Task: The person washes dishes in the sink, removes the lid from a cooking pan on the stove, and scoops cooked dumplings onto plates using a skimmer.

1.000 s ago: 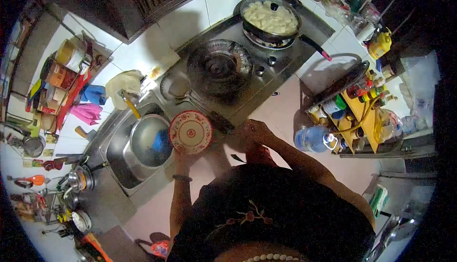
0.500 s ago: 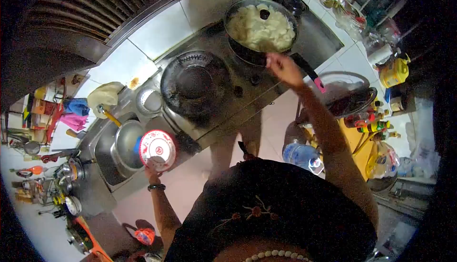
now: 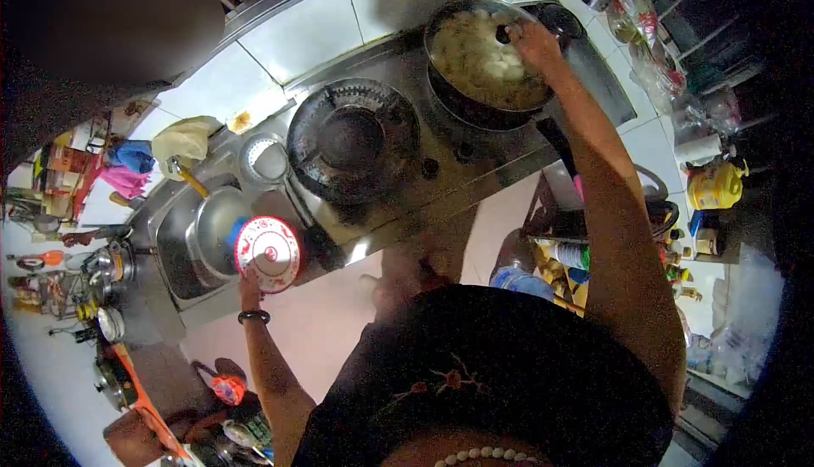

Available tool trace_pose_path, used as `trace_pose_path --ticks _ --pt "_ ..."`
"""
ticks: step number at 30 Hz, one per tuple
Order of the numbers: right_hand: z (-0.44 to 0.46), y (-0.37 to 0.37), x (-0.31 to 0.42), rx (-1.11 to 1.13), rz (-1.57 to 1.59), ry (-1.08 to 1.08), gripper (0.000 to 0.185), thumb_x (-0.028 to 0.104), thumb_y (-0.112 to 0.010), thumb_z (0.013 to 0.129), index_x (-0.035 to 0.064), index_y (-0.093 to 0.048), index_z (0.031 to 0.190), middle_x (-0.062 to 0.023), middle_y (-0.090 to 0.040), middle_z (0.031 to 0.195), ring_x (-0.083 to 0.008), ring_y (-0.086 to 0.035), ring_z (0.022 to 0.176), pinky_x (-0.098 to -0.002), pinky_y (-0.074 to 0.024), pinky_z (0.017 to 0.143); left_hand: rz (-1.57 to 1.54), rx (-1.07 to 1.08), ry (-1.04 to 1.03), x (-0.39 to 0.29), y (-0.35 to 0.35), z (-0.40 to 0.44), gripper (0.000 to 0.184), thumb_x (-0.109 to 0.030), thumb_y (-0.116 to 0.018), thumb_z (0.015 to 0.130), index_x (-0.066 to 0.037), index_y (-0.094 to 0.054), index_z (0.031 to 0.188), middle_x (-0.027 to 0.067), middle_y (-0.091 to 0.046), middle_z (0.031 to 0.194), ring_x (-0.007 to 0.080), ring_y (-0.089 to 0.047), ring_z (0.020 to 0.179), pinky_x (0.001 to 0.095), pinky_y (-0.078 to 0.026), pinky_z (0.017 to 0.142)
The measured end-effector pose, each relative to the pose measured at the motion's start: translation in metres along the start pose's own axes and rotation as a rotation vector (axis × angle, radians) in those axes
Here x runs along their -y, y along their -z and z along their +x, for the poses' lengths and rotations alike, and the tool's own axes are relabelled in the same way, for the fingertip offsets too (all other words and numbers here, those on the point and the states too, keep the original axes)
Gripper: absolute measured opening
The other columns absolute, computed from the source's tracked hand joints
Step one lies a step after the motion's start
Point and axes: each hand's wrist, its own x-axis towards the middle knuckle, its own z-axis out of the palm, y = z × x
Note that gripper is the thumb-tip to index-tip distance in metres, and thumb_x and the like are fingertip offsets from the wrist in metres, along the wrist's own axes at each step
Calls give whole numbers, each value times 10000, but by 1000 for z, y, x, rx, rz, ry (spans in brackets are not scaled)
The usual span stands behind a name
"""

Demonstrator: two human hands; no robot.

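Steel tabletop point(image 3: 394, 212) slants from my 8 o'c up to 1 o'c, w/ white tiles point(image 3: 314, 30) behind it approx 11 to 12. Sink point(image 3: 174, 251) is at 9 o'c, w/ a round metal basin in it; blackened burner point(image 3: 352, 132) at 11, strainer point(image 3: 261, 160) btw the two. Front edge runs 8 to 2 o'c; a strip of bare steel shows btw burner & that edge. Pink floor point(image 3: 331, 306) spreads at 7 o'c, from the edge to my L forearm. Tighter on my R: blue bottle point(image 3: 519, 283) at 4 o'c, nr my upper arm, & yellow bottle point(image 3: 716, 187) out at 3. My R arm's stretched fwd from 4 o'c up to 1, crossing over the pan handle. R hand point(image 3: 538, 50) has its fingers closed on the black knob of the glass lid point(image 3: 466, 51), over the dark pan point(image 3: 475, 115) at 1 o'c; pale food shows thru the glass. Can't tell if the lid's seated or raised. L arm reaches up from 7 o'c, bracelet at the wrist; L hand point(image 3: 250, 285) grips the red-patterned plate point(image 3: 269, 254) by its near rim, approx 8 to 9 o'c, just beside the sink, patterned face up.
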Motion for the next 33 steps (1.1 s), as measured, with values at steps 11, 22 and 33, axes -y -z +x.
trace_pose_path --ticks 11,22,33 --pt "14 -1 17 -120 -88 96 578 557 -388 826 85 -515 1136 -130 -577 1039 -285 -560 938 -409 -446 839 -131 -36 -52 -44 8 -35 414 -426 -500 839 -16 -558 832 52 -513 562 139 -448 361 281 -351 316" --pt "-13 11 17 -139 319 335 472 371 -504 841 64 -459 1196 -127 -570 1047 -256 -579 820 -390 -489 688 205 -79 -255 -43 18 -40 476 -455 -395 867 -28 -604 890 149 -590 615 245 -577 483 370 -452 479" --pt "123 -70 -91 105 286 612 509 400 -478 852 3 -469 1170 -196 -511 1111 -330 -526 927 -443 -446 727 360 -372 -269 -79 17 -74 370 -385 -466 825 -54 -629 804 185 -603 703 351 -589 691 428 -454 608"
